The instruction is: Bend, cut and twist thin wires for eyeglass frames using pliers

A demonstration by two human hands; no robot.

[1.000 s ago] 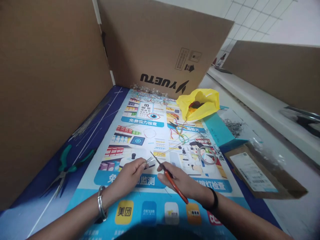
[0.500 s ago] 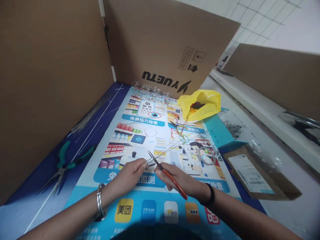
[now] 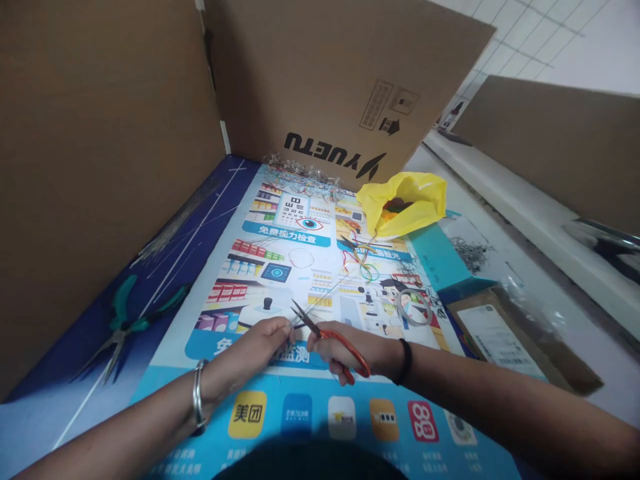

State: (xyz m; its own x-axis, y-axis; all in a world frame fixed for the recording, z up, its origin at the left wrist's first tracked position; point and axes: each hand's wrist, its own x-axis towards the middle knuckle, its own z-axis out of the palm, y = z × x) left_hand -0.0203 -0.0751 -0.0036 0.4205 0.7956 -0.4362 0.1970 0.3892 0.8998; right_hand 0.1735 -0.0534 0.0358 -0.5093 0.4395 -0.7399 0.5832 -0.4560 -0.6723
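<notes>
My left hand [image 3: 265,343], with a silver bangle at its wrist, is closed in a pinch on thin wires [image 3: 326,293]. These run up and to the right across the printed sheet. In my right hand [image 3: 350,347] is a pair of scissors [image 3: 306,317] with orange-red handles. Their dark blades point up and left, slightly parted, close to the left fingertips and the wires. Whether the blades touch a wire is too fine to tell. Further up the sheet lies a tangle of coloured threads [image 3: 369,272].
Teal-handled pliers [image 3: 123,327] and loose wires [image 3: 173,233] lie at left. To the right are a tape roll [image 3: 414,308], a yellow bag [image 3: 425,200], a blue box [image 3: 440,263] and a brown package [image 3: 570,380]. Cardboard panels [image 3: 320,80] stand behind, with tangled wire pieces [image 3: 300,175] below.
The scissors have turned in my right hand, and their handle loops now show spread apart. My left hand keeps its pinch on the wires. The view has shifted slightly.
</notes>
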